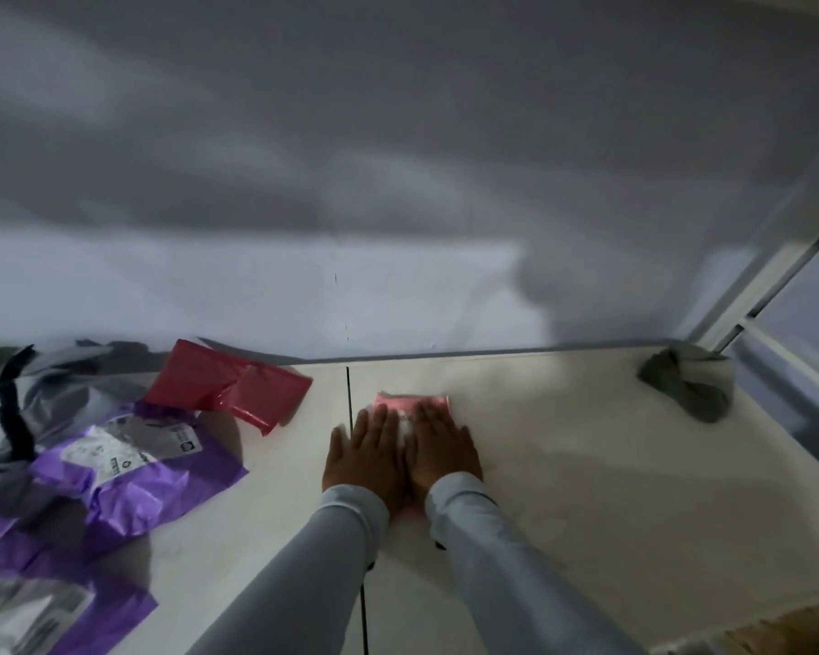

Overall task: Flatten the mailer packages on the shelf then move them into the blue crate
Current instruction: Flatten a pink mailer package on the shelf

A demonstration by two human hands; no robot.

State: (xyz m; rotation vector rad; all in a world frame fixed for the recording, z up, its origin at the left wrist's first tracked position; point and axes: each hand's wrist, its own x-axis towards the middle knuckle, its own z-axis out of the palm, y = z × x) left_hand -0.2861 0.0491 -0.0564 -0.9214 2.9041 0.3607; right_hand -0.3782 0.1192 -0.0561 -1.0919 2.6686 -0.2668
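A small pink mailer (pixel 410 403) lies flat on the white shelf (pixel 563 465), mostly covered by my hands. My left hand (pixel 367 458) and my right hand (pixel 443 449) rest side by side on it, palms down, fingers straight and pressed against it. Only the far edge of the pink mailer and a sliver near my wrists show. A red mailer (pixel 230 385) lies to the left by the back wall. A crumpled purple mailer (pixel 128 470) with a white label lies further left, and a grey mailer (pixel 43 394) sits behind it. The blue crate is out of view.
A crumpled grey mailer (pixel 689 380) sits in the shelf's back right corner beside the white frame post (pixel 748 295). More purple plastic (pixel 67 607) with a label lies at the lower left. A dark seam (pixel 351 385) splits the shelf boards. The white wall (pixel 398 182) backs the shelf.
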